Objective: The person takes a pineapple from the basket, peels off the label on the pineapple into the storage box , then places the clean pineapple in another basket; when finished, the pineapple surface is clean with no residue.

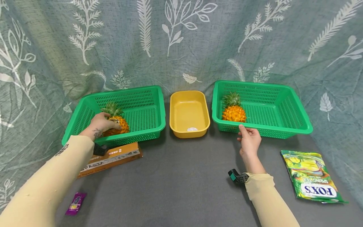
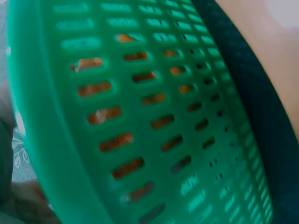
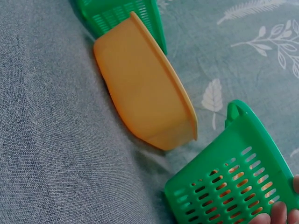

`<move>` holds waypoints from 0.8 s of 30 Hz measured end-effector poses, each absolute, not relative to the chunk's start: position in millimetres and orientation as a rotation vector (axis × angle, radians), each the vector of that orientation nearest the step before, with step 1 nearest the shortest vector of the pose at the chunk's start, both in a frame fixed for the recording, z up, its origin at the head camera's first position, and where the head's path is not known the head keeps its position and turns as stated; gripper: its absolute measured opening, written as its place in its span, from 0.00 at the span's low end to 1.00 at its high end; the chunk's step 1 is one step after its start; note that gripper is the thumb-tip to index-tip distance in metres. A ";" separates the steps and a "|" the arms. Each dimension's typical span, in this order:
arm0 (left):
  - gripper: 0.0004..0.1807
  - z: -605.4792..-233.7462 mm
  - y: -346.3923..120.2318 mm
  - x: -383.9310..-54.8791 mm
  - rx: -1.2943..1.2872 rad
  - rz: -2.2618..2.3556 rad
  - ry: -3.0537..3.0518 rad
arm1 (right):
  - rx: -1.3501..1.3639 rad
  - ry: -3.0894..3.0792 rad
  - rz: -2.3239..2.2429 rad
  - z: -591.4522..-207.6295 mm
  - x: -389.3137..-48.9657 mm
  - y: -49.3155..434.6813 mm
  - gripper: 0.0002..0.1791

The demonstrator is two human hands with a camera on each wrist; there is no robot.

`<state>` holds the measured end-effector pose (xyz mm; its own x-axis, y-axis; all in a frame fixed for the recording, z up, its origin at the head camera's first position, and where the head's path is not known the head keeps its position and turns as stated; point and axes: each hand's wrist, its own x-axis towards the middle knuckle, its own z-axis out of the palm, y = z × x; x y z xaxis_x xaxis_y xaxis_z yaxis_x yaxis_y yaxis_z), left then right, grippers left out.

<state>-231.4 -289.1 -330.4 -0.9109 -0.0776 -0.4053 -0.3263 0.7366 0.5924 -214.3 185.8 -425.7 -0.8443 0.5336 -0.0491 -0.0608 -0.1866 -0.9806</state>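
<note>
In the head view, my left hand (image 1: 102, 123) reaches over the front rim of the left green basket (image 1: 141, 135) and holds a small orange pineapple (image 1: 123, 124) with a leafy crown. Its fingers bend across the fruit. The left wrist view shows mostly the basket's slotted wall (image 2: 154, 112), with orange visible through the slots. My right hand (image 1: 250, 138) pinches the front rim of the right green basket (image 1: 283, 127), thumb on top and fingers below. A second pineapple (image 1: 234, 113) lies inside it, at the left. Fingertips (image 3: 279, 212) rest against the basket's wall in the right wrist view.
Between the baskets stands a yellow tub (image 1: 190, 115) with a small white item (image 1: 192, 129) in it. A pasta box (image 1: 113, 159) lies before the left basket. A purple packet (image 1: 76, 204) is at front left, a FOX'S bag (image 1: 312, 176) at right. A curtain (image 1: 187, 41) hangs behind.
</note>
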 end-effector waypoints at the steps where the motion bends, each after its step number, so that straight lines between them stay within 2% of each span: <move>1: 0.53 -330.8 -289.2 -230.9 -0.291 0.944 2.600 | -0.547 -1.691 2.085 -425.4 -214.3 185.7 0.10; 6: 0.54 -332.9 -288.7 -228.9 -0.194 0.810 2.676 | -0.551 -1.685 2.088 -425.0 -214.2 185.9 0.10; 24: 0.53 -335.2 -293.3 -230.3 -0.105 0.665 2.770 | -0.559 -1.697 2.088 -424.8 -215.0 186.8 0.10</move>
